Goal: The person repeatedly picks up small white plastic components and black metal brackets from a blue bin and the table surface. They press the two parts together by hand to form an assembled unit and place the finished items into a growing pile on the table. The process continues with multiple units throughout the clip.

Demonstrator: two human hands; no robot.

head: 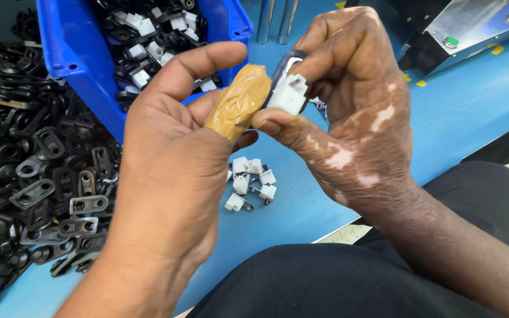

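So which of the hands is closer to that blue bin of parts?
Left. The left hand is right in front of the blue bin, its thumb overlapping the bin's front wall. The right hand sits further to the side, holding a small white block.

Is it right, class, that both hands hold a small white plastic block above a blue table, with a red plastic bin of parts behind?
Not quite: the head view shows a blue plastic bin, not red. Both hands, left and right, hold the small white plastic block above the blue table.
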